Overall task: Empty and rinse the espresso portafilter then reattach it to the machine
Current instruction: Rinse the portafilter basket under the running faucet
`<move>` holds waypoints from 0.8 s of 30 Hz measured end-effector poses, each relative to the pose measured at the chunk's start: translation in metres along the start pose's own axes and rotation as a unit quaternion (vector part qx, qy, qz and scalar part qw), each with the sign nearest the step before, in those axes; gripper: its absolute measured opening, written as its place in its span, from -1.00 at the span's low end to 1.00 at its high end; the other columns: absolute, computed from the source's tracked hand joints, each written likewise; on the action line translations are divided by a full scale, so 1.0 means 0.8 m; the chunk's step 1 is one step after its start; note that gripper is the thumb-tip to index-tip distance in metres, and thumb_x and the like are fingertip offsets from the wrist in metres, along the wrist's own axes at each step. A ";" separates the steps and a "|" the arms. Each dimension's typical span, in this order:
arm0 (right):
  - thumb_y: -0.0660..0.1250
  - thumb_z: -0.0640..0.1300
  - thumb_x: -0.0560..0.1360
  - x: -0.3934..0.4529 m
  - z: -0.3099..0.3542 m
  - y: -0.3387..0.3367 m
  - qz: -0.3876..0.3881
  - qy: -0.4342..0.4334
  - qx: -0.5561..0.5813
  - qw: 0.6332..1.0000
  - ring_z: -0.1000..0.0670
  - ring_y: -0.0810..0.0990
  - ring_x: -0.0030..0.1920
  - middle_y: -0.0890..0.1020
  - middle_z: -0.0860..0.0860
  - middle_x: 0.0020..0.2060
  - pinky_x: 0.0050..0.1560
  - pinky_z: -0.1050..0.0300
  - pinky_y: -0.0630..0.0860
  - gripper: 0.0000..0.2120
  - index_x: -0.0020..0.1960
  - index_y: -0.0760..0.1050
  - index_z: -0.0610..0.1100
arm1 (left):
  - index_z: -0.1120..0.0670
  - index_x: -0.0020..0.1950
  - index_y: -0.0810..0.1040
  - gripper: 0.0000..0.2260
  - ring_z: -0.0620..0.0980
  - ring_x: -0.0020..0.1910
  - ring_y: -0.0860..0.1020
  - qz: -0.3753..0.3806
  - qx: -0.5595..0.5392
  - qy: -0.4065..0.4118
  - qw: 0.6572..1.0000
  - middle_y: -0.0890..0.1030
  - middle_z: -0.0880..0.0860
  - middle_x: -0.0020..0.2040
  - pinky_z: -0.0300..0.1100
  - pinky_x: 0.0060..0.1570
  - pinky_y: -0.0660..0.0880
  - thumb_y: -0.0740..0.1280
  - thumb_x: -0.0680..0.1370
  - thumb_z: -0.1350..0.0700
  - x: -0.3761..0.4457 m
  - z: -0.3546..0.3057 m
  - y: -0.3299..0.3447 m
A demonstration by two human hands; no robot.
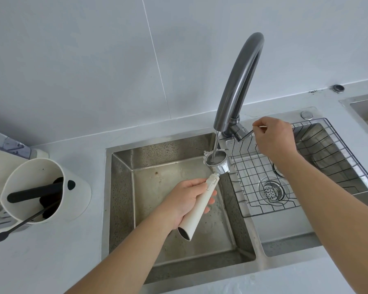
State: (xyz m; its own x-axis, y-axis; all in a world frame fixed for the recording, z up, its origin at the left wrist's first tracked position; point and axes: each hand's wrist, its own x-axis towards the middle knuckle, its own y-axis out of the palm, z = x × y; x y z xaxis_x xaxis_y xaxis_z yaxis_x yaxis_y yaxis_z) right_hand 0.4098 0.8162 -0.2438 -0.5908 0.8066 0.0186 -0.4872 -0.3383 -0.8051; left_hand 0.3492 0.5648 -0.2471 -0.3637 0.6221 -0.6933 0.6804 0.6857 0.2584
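The portafilter (pixel 216 162) has a metal basket and a long cream handle (pixel 197 209). My left hand (pixel 187 198) grips that handle over the left sink basin (pixel 123 187). Its basket sits upright right under the spout of the grey faucet (pixel 236 81). A thin stream of water (pixel 216 143) runs into the basket, which holds grey water. My right hand (pixel 273 139) rests on the faucet lever (pixel 245 134) with its fingers closed around the lever's end. The espresso machine (pixel 0 145) shows only partly at the left edge.
A white knock box (pixel 40 187) with a black bar and dark coffee grounds stands on the counter to the left, a black brush (pixel 15 228) leaning from it. A wire rack (pixel 306 166) lies in the right basin over the drain strainer (pixel 271 190). Another sink (pixel 365 109) shows far right.
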 end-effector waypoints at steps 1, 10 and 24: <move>0.25 -0.20 0.55 0.000 0.000 0.000 0.000 0.001 0.002 1.000 -0.20 0.64 -0.19 0.71 -0.14 -0.12 -0.09 -0.11 0.63 -0.80 0.03 0.65 -0.18 | 0.12 0.13 0.61 -0.83 0.01 -0.27 0.62 0.001 0.002 -0.002 1.000 0.69 0.15 -0.08 -0.18 -0.39 0.57 0.26 0.61 0.21 -0.001 -0.001 -0.002; 0.27 -0.18 0.56 0.001 0.003 -0.005 0.007 0.022 0.020 1.000 -0.15 0.63 -0.29 0.68 -0.12 -0.13 -0.19 -0.06 0.65 -0.84 0.02 0.63 -0.15 | 0.04 0.12 0.66 -0.82 0.02 -0.23 0.64 -0.033 0.107 0.010 0.994 0.70 0.12 -0.09 -0.11 -0.29 0.55 0.33 0.57 0.17 -0.005 0.000 -0.035; 0.43 -0.09 0.46 0.022 0.001 0.002 -0.001 0.052 0.074 0.996 -0.05 0.63 -0.08 0.69 -0.06 -0.08 -0.15 0.13 0.54 -0.81 0.05 0.59 -0.11 | -0.19 -0.09 0.68 -0.72 0.04 -0.26 0.59 -0.081 0.166 0.081 0.980 0.68 0.14 -0.14 -0.17 -0.36 0.53 0.38 0.53 0.22 -0.024 -0.016 -0.041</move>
State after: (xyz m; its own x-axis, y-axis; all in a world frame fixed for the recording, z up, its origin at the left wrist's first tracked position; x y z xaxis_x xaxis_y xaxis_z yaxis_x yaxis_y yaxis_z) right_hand 0.3982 0.8297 -0.2441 -0.5236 0.8507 -0.0473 -0.5830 -0.3982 -0.7082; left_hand 0.3257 0.5350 -0.2340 -0.5620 0.5855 -0.5842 0.7647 0.6370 -0.0972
